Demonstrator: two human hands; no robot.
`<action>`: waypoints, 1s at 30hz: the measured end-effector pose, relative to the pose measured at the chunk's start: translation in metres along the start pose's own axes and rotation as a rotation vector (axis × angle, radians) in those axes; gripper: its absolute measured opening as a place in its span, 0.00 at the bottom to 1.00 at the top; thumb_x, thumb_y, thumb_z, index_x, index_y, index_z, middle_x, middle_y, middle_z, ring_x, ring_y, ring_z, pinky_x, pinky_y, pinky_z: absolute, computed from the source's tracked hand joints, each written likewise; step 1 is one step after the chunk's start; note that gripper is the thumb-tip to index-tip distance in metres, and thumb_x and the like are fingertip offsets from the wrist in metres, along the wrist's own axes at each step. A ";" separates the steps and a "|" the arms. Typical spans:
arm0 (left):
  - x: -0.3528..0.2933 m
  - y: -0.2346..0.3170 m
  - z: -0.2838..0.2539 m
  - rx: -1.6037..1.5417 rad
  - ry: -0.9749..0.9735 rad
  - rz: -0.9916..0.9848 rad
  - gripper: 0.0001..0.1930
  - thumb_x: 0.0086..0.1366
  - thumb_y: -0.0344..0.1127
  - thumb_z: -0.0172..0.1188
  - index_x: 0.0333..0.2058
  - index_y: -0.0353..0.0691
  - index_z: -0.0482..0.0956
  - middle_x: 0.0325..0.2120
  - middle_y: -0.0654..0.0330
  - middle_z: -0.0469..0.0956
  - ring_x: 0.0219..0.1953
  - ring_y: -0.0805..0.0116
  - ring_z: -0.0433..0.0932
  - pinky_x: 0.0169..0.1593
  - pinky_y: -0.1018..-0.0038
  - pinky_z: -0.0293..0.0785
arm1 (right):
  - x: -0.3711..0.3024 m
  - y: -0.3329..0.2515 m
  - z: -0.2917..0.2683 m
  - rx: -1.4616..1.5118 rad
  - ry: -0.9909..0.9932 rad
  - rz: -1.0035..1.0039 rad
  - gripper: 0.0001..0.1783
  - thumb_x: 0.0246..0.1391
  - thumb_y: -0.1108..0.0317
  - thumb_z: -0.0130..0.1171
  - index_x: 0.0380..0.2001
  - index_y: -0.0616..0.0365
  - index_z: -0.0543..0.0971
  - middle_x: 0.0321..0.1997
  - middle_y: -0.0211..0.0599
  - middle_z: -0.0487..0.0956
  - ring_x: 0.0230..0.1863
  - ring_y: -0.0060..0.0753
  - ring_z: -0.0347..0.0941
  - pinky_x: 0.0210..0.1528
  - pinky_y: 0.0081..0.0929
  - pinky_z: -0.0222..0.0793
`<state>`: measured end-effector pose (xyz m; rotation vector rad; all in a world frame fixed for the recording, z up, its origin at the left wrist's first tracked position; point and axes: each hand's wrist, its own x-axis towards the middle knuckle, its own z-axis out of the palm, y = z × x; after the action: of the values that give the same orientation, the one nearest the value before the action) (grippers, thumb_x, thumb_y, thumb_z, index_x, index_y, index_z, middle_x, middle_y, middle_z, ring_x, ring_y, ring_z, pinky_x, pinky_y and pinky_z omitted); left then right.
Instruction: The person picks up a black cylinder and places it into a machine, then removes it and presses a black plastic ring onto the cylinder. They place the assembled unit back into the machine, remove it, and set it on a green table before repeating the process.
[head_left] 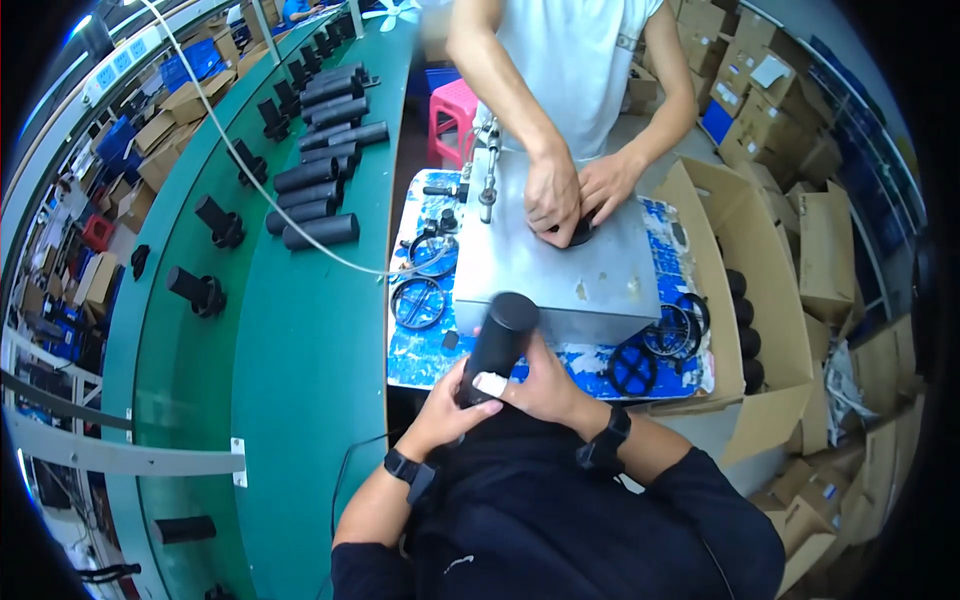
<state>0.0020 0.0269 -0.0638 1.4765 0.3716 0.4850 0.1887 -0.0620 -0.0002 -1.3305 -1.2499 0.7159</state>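
Observation:
Between my two hands is a black cylinder [505, 325], tilted with its closed round end up and away from me. My left hand [440, 412] wraps its lower left side. On the other side, my right hand [552, 384] grips it, and a small white piece [490, 384], maybe a finger wrap, lies at the thumb. The cylinder's lower end is hidden by my fingers. Just beyond it stands a grey metal box [540, 285] on a worn blue-and-white table [420, 370]. Across from me, a co-worker's hands [575, 195] press on a dark round part on the box top.
Several black cylinders [320, 232] lie in rows on the green bench [290, 370] at left. Black rings [418, 302] and a spoked disc [632, 370] flank the metal box. An open carton [780, 340] with black cylinders stands at right. A white hose [230, 140] arcs over the bench.

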 end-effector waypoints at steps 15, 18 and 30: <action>0.010 -0.007 -0.009 0.332 -0.064 -0.024 0.51 0.54 0.30 0.83 0.75 0.39 0.65 0.68 0.48 0.75 0.68 0.55 0.75 0.69 0.63 0.70 | -0.021 0.006 -0.024 -0.100 0.026 0.168 0.25 0.51 0.62 0.80 0.50 0.60 0.84 0.46 0.42 0.88 0.49 0.38 0.85 0.57 0.34 0.78; 0.009 -0.014 -0.009 0.381 -0.054 0.069 0.49 0.56 0.31 0.82 0.75 0.44 0.66 0.65 0.49 0.77 0.60 0.57 0.81 0.64 0.66 0.75 | -0.016 -0.009 -0.033 -0.131 -0.003 0.177 0.24 0.51 0.62 0.80 0.49 0.59 0.85 0.46 0.40 0.88 0.48 0.36 0.86 0.58 0.34 0.78; 0.010 -0.029 -0.013 0.176 0.003 -0.052 0.33 0.69 0.24 0.67 0.72 0.37 0.70 0.50 0.60 0.84 0.34 0.80 0.73 0.42 0.80 0.75 | 0.147 -0.009 -0.179 -0.147 0.370 -0.182 0.23 0.60 0.70 0.75 0.55 0.65 0.78 0.50 0.35 0.85 0.50 0.27 0.82 0.57 0.28 0.77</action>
<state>0.0060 0.0419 -0.0927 1.6320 0.4639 0.4210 0.3902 0.0185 0.0802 -1.3725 -1.1187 0.2382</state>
